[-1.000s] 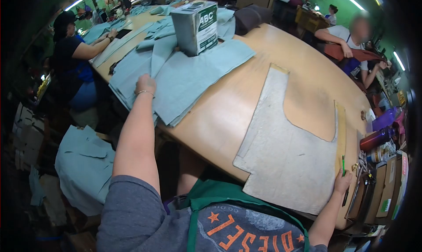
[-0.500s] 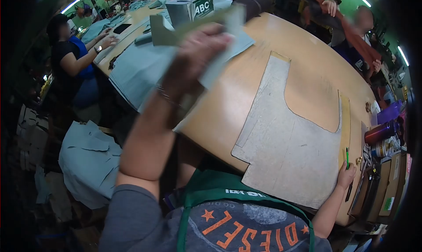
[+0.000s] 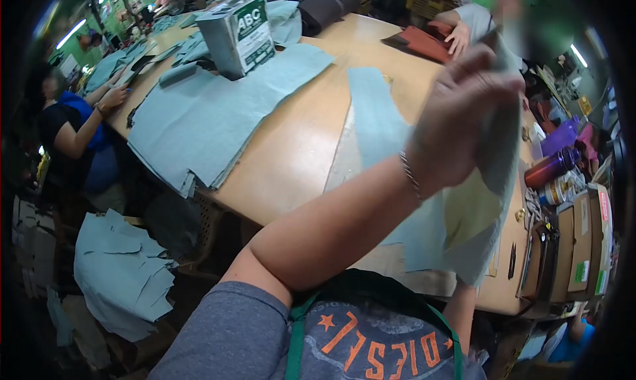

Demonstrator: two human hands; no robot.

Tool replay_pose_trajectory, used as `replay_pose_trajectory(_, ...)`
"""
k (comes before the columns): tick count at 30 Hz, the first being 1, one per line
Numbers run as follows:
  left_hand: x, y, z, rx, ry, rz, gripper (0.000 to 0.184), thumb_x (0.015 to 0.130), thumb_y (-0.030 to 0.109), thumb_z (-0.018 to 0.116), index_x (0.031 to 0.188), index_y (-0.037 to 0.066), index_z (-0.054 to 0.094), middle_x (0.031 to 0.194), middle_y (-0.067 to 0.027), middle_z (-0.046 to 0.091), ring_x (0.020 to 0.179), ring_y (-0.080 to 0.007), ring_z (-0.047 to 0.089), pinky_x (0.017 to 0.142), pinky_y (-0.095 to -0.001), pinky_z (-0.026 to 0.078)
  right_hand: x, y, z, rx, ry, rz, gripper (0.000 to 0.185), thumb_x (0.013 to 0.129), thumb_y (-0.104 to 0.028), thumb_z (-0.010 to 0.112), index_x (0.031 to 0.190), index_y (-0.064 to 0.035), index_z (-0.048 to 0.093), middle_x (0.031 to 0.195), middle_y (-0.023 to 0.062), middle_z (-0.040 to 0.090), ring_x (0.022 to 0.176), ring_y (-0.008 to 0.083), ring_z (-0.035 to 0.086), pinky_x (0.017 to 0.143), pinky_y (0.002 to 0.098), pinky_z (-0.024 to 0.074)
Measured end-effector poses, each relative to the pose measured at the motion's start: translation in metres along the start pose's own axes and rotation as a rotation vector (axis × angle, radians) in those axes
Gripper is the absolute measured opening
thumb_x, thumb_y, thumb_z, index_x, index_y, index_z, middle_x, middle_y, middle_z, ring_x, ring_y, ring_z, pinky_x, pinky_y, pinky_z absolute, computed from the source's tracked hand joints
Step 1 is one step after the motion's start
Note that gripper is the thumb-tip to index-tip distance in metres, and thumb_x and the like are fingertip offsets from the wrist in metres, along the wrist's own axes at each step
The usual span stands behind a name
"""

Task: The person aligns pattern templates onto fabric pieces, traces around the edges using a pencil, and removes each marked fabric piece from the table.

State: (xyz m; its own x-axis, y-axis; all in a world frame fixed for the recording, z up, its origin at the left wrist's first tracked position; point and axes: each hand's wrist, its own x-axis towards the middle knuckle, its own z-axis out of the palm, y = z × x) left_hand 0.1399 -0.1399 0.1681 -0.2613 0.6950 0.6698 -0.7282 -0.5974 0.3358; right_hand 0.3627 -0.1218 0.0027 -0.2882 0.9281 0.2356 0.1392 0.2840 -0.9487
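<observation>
My left hand (image 3: 460,111), with a chain bracelet on its wrist, is raised over the right part of the table. Its fingers are closed on the edge of a pale blue-green leather piece (image 3: 374,108). The leather curls up at the right, showing a yellowish patch, and lies across a grey flat template (image 3: 338,156) on the table. Only a strip of the template shows. My right forearm (image 3: 458,308) reaches up from below, but the hand is hidden behind the hanging leather, so its fingers cannot be seen.
A stack of blue-green leather (image 3: 205,115) with an ABC tin (image 3: 237,39) on it covers the table's left. A purple tumbler (image 3: 552,168) and cardboard boxes (image 3: 583,241) line the right. One person works at left; another, across the table, handles reddish-brown leather (image 3: 424,42).
My left hand has swung right with the leather, from near the stack to above the template, which is now mostly covered. My right hand, earlier holding a green pen, has become hidden.
</observation>
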Motion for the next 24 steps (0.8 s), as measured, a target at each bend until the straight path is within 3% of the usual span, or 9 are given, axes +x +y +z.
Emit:
replay_pose_trajectory(5, -0.031, 0.062, -0.047, 0.132, 0.185, 0.024, 0.035, 0.081, 0.028, 0.044, 0.104, 0.002, 0.044, 0.105, -0.0080, 0.045, 0.097, -0.0174, 0.043, 0.083, -0.0311, 0.033, 0.007, 0.014, -0.013, -0.351, 0.138, -0.040, 0.014, 0.075, -0.010, 0.060, 0.081, 0.0010, 0.055, 0.071, 0.0050, 0.052, 0.065, 0.0107, 0.048, 0.061, 0.0231, 0.0402)
replay_pose_trajectory(10, -0.136, 0.152, -0.127, 0.310, 0.458, -0.176, 0.059, 0.082, 0.041, 0.036, 0.122, -0.002, 0.039, 0.126, -0.0168, 0.040, 0.116, -0.0287, 0.038, 0.098, -0.0411, 0.027, 0.002, 0.019, -0.033, -0.372, 0.194, 0.146, 0.022, 0.075, -0.020, 0.063, 0.079, 0.0005, 0.057, 0.068, 0.0079, 0.057, 0.061, 0.0146, 0.051, 0.059, 0.0260, 0.0424)
replay_pose_trajectory(11, -0.161, 0.165, -0.152, 0.366, 0.570, -0.278, 0.053, 0.083, 0.037, 0.036, 0.119, -0.002, 0.042, 0.123, -0.0160, 0.044, 0.114, -0.0270, 0.042, 0.096, -0.0408, 0.031, 0.001, 0.019, -0.035, -0.430, 0.172, 0.206, 0.025, 0.074, -0.022, 0.064, 0.080, 0.0006, 0.057, 0.069, 0.0097, 0.058, 0.062, 0.0157, 0.053, 0.060, 0.0267, 0.0430)
replay_pose_trajectory(13, -0.241, 0.207, -0.219, 1.096, 0.885, -0.354, 0.045, 0.085, 0.031, 0.038, 0.114, -0.001, 0.046, 0.119, -0.0134, 0.048, 0.110, -0.0249, 0.045, 0.093, -0.0392, 0.035, 0.000, 0.022, -0.035, -0.419, 0.132, 0.272, 0.031, 0.073, -0.026, 0.065, 0.083, 0.0020, 0.057, 0.074, 0.0136, 0.059, 0.066, 0.0198, 0.055, 0.062, 0.0286, 0.0439)
replay_pose_trajectory(16, -0.238, 0.188, -0.171, 0.444, 1.139, -0.333, 0.038, 0.086, 0.026, 0.039, 0.112, 0.000, 0.048, 0.115, -0.0104, 0.051, 0.107, -0.0234, 0.048, 0.091, -0.0366, 0.037, 0.008, 0.019, -0.022, -0.497, 0.107, 0.292, 0.040, 0.071, -0.030, 0.067, 0.086, 0.0043, 0.056, 0.081, 0.0188, 0.059, 0.073, 0.0254, 0.057, 0.065, 0.0313, 0.0449)
replay_pose_trajectory(19, -0.235, 0.178, -0.147, 0.494, 1.026, -0.406, 0.037, 0.087, 0.026, 0.038, 0.114, 0.001, 0.046, 0.113, -0.0081, 0.052, 0.104, -0.0217, 0.050, 0.091, -0.0351, 0.038, 0.012, 0.005, 0.001, -0.678, 0.032, 0.248, 0.046, 0.068, -0.035, 0.068, 0.086, 0.0046, 0.054, 0.086, 0.0204, 0.055, 0.080, 0.0313, 0.054, 0.070, 0.0358, 0.0439)
replay_pose_trajectory(20, -0.252, 0.184, -0.161, 0.671, 1.028, -0.360, 0.037, 0.088, 0.027, 0.041, 0.116, 0.003, 0.045, 0.115, -0.0088, 0.051, 0.105, -0.0193, 0.049, 0.089, -0.0333, 0.038, 0.011, 0.006, 0.007, -0.750, -0.021, 0.201, 0.045, 0.068, -0.034, 0.069, 0.086, 0.0039, 0.053, 0.086, 0.0195, 0.054, 0.081, 0.0314, 0.053, 0.071, 0.0364, 0.0432)
replay_pose_trajectory(23, -0.258, 0.194, -0.162, 0.887, 0.915, -0.636, 0.030, 0.086, 0.023, 0.051, 0.109, 0.004, 0.046, 0.092, -0.0039, 0.058, 0.076, -0.0136, 0.057, 0.068, -0.0265, 0.045, 0.005, 0.010, 0.026, -0.838, -0.105, 0.080, 0.041, 0.067, -0.029, 0.069, 0.087, 0.0025, 0.052, 0.085, 0.0172, 0.051, 0.081, 0.0320, 0.050, 0.072, 0.0379, 0.0415)
replay_pose_trajectory(24, -0.252, 0.185, -0.154, 1.173, 0.931, -0.660, 0.027, 0.083, 0.022, 0.055, 0.101, 0.002, 0.049, 0.082, -0.0013, 0.058, 0.063, -0.0126, 0.055, 0.060, -0.0258, 0.045, 0.002, 0.012, 0.029, -0.850, -0.118, 0.048, 0.040, 0.067, -0.026, 0.069, 0.087, 0.0022, 0.051, 0.085, 0.0166, 0.050, 0.081, 0.0322, 0.049, 0.072, 0.0384, 0.0409)
